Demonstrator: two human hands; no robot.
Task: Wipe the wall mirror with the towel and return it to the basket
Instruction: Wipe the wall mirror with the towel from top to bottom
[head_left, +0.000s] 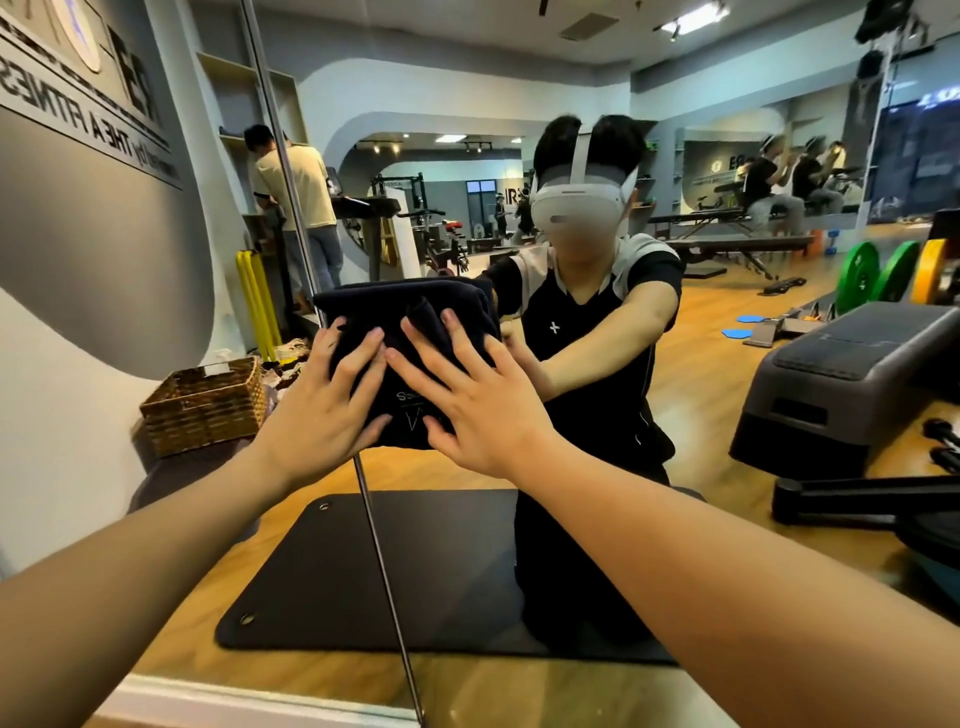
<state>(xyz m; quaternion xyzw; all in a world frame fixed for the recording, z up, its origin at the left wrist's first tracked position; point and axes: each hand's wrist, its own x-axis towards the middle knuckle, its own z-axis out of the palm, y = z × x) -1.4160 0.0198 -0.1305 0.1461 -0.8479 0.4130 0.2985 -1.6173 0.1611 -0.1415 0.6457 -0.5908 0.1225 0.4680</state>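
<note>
Wiping step in hand. Both hands press a folded dark towel (410, 358) flat against the wall mirror (675, 364), just beside the metal seam strip (291, 208) that runs down the glass.

To do this well, I judge: keep the palms flat and the pressure even, work in overlapping passes out from the seam, and hold the folds together so no loose edge drags. The towel sits bunched at its top edge, so refolding to a clean face may help before the next pass.

Left hand (332, 400): fingers spread and nearly straight, flat on the towel's left half, thumb low near the bottom edge. Right hand (478, 395): fingers splayed wide and straight on the right half. Neither curls round the cloth as far as I can see, though the thumbs' undersides are partly hidden.

Wicker basket (208, 405) stands low at the left, well apart from the towel; return not yet begun.
</note>
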